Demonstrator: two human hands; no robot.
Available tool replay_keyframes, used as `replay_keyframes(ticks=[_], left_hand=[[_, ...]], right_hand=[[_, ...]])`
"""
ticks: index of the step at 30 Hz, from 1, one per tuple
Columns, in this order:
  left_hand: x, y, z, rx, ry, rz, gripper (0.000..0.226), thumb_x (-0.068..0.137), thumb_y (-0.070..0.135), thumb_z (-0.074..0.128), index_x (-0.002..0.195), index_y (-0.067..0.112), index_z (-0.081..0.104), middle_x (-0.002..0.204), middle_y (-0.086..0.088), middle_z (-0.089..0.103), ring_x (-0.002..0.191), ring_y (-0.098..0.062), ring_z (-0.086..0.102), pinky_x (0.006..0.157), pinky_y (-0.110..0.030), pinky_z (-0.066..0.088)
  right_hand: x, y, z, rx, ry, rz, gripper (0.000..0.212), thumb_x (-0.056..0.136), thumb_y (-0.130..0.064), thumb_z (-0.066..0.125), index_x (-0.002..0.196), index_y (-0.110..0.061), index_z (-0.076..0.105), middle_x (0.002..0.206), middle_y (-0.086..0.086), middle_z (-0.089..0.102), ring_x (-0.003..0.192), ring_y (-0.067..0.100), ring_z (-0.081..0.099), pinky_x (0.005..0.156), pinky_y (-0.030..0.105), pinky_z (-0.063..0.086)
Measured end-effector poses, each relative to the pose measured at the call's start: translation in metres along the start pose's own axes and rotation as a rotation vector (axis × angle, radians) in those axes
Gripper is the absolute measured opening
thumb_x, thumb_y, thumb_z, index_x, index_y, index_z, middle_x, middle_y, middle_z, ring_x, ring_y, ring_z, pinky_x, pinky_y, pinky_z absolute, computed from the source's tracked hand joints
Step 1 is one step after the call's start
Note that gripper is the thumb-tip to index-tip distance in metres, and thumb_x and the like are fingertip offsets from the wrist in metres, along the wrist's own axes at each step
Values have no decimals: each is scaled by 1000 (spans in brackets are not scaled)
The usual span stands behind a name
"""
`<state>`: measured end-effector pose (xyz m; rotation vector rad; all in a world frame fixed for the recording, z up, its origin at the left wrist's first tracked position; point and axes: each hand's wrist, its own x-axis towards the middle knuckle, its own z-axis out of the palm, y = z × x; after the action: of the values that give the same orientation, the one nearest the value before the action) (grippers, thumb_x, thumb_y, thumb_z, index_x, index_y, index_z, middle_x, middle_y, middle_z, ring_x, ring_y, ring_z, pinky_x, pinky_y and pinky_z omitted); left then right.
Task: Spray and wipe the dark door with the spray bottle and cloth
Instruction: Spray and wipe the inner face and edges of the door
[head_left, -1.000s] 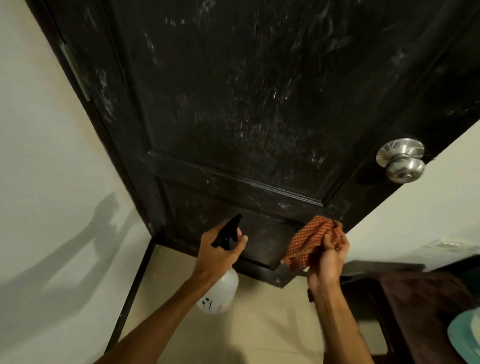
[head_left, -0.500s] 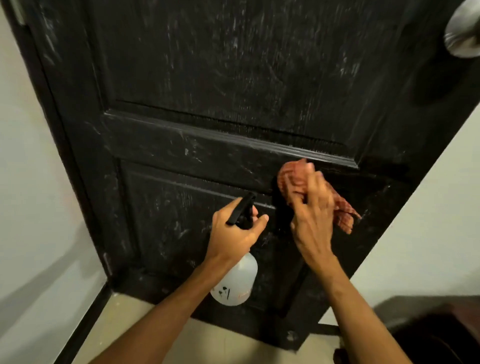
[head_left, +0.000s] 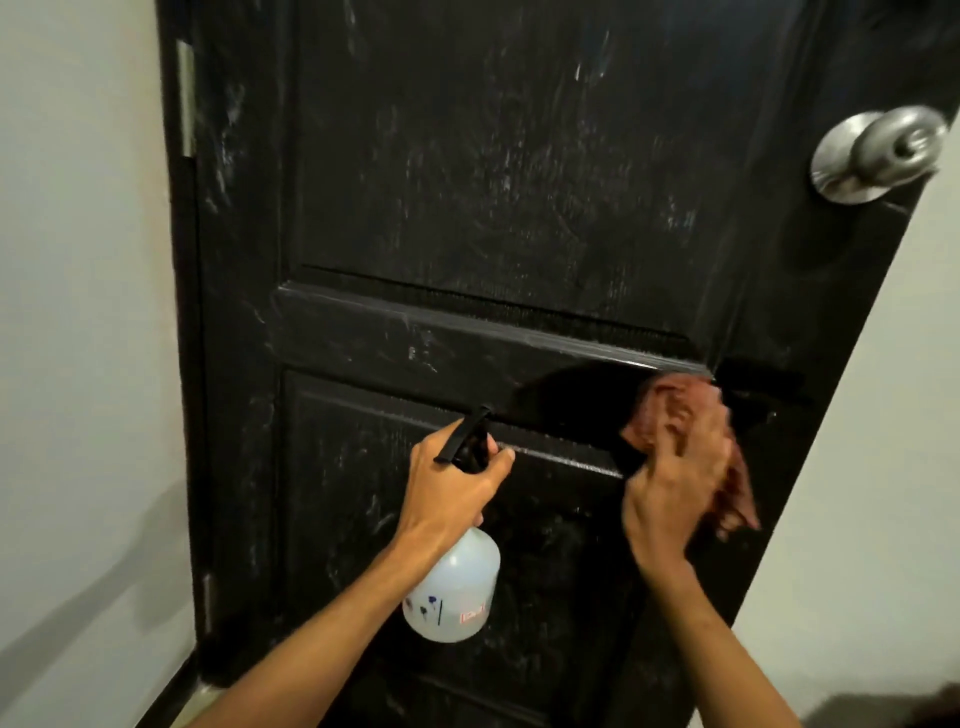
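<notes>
Clutching a crumpled reddish cloth (head_left: 675, 410) (blurred) against the scuffed black door (head_left: 467, 208) is the right hand (head_left: 670, 493); the left hand (head_left: 447, 488) grips a white plastic spray bottle (head_left: 457, 587).

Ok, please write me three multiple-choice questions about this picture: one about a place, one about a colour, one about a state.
1. Where on the dark door is the metal door knob? A) upper right B) lower left C) centre
2. What colour is the cloth? A) blue B) reddish-brown C) white
3. What does the left hand do? A) hangs free B) turns the knob C) grips the spray bottle

Answers: 1 A, the knob sits near the door's upper right edge; 2 B, the bunched cloth under the right hand looks reddish-brown; 3 C, its fingers curl round the bottle's black trigger head.
</notes>
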<state>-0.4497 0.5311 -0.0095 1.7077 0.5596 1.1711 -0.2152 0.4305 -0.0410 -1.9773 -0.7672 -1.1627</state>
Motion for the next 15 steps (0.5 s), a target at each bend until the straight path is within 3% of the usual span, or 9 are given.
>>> replay_keyframes(ticks=[2, 3, 4, 6, 7, 8, 9, 13, 15], left_hand=[[-1, 2, -3, 9, -19, -4, 19, 91, 18, 79, 82, 9, 65, 67, -5, 62, 38, -9, 54, 41, -24, 46], [-1, 4, -3, 16, -25, -1, 19, 91, 18, 79, 82, 9, 65, 67, -5, 63, 38, -9, 55, 41, -24, 46], [-1, 6, -3, 27, -30, 7, 19, 91, 18, 79, 82, 9, 65, 68, -6, 64, 38, -9, 55, 41, -24, 46], [-4, 12, 1, 42, -36, 37, 19, 90, 17, 80, 81, 10, 65, 68, -6, 65, 38, -9, 56, 40, -23, 46], [-7, 16, 5, 41, -44, 55, 19, 89, 17, 81, 81, 11, 65, 69, -6, 66, 38, -9, 56, 39, -23, 46], [-10, 19, 9, 35, -59, 68, 19, 90, 17, 80, 81, 11, 65, 69, -6, 66, 38, -9, 56, 40, -23, 46], [-13, 21, 13, 26, -79, 76, 18, 90, 16, 80, 81, 11, 65, 69, -6, 66, 38, -9, 56, 40, -23, 46], [-19, 26, 33, -13, -138, 87, 17, 91, 15, 79, 84, 7, 66, 69, -8, 65, 39, -9, 55, 41, -23, 47], [-22, 24, 48, -29, -152, 72, 16, 91, 15, 79, 85, 7, 66, 69, -10, 65, 39, -10, 53, 41, -23, 47]], right_hand=[[6, -4, -2, 12, 79, 241, 88, 82, 6, 59, 161, -19, 27, 170, 15, -7, 157, 36, -7, 122, 64, 10], [9, -16, 0, 24, 54, 188, 88, 83, 3, 61, 161, -20, 27, 170, 15, -8, 157, 36, -8, 122, 64, 7], [7, -31, 3, 22, -19, 7, 89, 80, 1, 62, 160, -20, 29, 170, 13, -7, 157, 34, -8, 124, 62, 3], [-7, -51, 10, -56, -241, -537, 97, 73, -6, 63, 161, -22, 26, 171, 7, -6, 158, 28, -6, 126, 56, 3], [-8, -49, 8, -110, -292, -704, 99, 72, -8, 63, 162, -22, 23, 172, 4, -6, 158, 26, -5, 127, 53, 7], [-4, -39, 3, -123, -294, -729, 100, 71, -8, 62, 162, -22, 23, 172, 4, -5, 158, 25, -4, 127, 52, 11], [2, -24, -2, -113, -258, -641, 99, 71, -5, 61, 162, -20, 24, 172, 5, -3, 158, 25, -4, 126, 52, 12], [32, 34, -26, 19, 47, 14, 78, 88, 3, 52, 160, -19, 31, 171, 11, -2, 158, 30, -3, 124, 60, 8], [26, 45, -23, -23, 56, -74, 77, 88, -2, 51, 160, -20, 31, 171, 14, 0, 157, 34, -1, 124, 61, 6]])
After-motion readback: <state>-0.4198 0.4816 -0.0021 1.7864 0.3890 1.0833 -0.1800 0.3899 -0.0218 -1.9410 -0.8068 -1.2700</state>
